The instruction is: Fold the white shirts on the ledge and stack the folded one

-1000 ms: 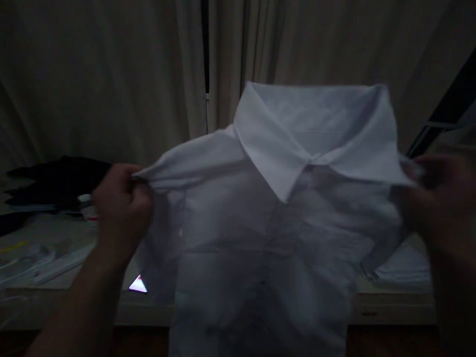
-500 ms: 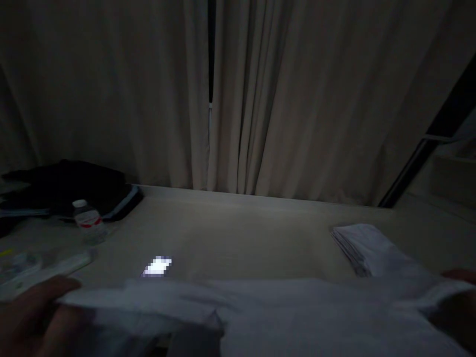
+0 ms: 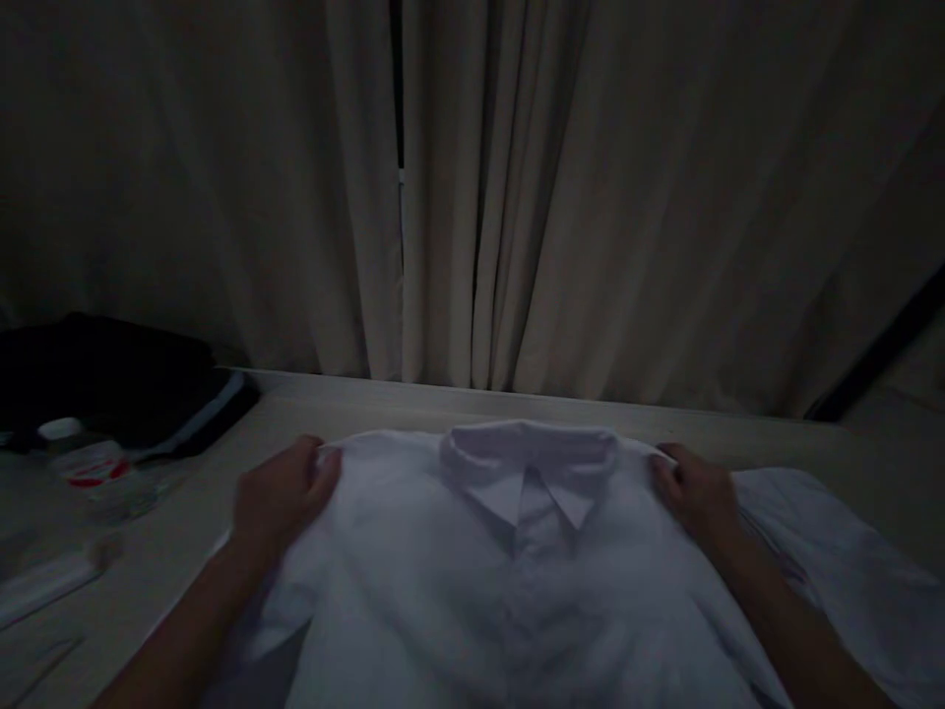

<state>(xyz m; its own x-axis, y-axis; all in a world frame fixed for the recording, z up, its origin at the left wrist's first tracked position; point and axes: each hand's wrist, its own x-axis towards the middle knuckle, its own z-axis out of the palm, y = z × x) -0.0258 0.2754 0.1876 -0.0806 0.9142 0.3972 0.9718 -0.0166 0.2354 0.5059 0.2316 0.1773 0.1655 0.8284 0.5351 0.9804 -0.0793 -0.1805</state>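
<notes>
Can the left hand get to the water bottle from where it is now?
Probably yes. The left hand rests on the white shirt's shoulder, and only bare table lies between it and the water bottle to its left.

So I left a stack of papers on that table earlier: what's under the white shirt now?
The white shirt lies front up on the pale table, both hands on its shoulders. White folded material pokes out at its right side. Whatever else lies beneath is covered.

Water bottle, dark bag, curtains
</notes>
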